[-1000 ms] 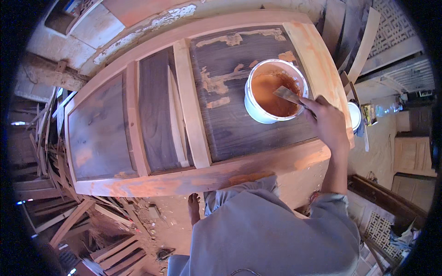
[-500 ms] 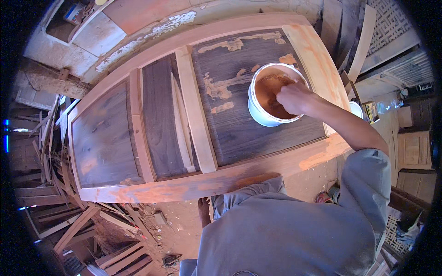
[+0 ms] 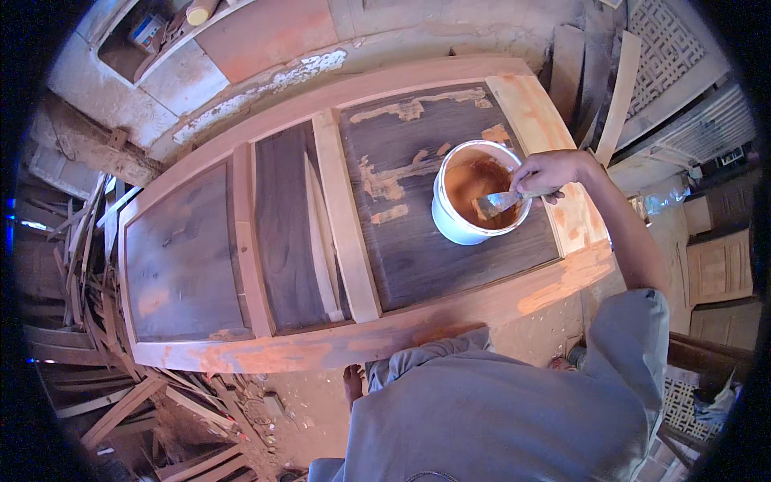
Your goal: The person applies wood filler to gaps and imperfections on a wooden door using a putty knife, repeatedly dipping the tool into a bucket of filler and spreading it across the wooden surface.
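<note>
My right hand is closed round the handle of a putty knife. The knife's flat metal blade tilts down into a white bucket, with brownish-orange paste on its tip. Similar paste coats the bucket's inside. The bucket stands on the right-hand dark panel of a wooden door lying flat in front of me. Patches of orange-brown filler mark its panels and frame. Low beside the door's near edge is my left hand, small and partly hidden by my clothing; its fingers look loosely apart, holding nothing visible.
Loose timber offcuts pile up at the left and lower left. Behind the door runs a wall with a recessed shelf holding a container. Boards and a lattice panel lean at the far right. Wooden cabinet doors stand at right.
My right hand has risen out of the bucket to above its right rim, bringing the putty knife's blade into sight. The view has shifted slightly, so the door sits lower in the picture.
</note>
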`<action>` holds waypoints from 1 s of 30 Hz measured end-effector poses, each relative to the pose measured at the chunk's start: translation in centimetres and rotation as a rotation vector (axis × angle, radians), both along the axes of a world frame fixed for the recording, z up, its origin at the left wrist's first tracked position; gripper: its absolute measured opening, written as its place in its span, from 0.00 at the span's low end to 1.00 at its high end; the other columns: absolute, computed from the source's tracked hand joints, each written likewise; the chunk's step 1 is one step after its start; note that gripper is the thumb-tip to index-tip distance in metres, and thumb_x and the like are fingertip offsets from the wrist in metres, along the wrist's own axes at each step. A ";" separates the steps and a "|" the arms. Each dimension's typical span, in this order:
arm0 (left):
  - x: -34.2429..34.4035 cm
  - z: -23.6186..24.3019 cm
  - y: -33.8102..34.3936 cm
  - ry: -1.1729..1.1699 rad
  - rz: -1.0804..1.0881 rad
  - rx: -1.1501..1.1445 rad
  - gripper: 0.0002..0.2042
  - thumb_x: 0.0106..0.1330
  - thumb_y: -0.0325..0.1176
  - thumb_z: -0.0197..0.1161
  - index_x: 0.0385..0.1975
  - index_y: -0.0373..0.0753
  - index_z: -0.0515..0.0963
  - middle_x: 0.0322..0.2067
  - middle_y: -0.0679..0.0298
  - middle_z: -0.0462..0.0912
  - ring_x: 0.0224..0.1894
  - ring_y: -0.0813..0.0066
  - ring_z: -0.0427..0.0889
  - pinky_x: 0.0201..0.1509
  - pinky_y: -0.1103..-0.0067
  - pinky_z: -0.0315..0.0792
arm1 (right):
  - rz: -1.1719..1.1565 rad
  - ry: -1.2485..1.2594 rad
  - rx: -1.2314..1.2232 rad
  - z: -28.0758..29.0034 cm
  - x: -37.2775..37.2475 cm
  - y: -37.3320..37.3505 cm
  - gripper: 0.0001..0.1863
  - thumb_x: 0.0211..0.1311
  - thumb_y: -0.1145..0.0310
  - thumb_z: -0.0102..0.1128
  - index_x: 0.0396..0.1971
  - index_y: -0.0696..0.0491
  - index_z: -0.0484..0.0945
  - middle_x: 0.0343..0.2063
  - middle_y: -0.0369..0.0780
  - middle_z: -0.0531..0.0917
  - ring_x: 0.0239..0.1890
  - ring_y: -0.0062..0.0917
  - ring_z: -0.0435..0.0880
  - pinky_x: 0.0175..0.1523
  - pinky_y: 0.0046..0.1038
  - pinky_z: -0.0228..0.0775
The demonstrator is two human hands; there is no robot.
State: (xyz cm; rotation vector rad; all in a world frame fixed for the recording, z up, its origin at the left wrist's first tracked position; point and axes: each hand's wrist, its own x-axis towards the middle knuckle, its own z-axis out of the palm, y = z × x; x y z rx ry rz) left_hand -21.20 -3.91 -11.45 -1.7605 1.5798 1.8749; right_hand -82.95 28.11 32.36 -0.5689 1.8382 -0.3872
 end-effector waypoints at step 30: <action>-2.5 0.1 -3.3 0.027 -0.173 -0.025 0.20 0.75 0.46 0.49 0.52 0.36 0.73 0.45 0.59 0.82 0.42 0.69 0.83 0.39 0.74 0.74 | -1.493 0.338 -0.821 -10.3 20.6 -1.4 0.17 0.71 0.52 0.55 0.35 0.52 0.75 0.23 0.33 0.76 0.20 0.14 0.71 0.24 0.19 0.64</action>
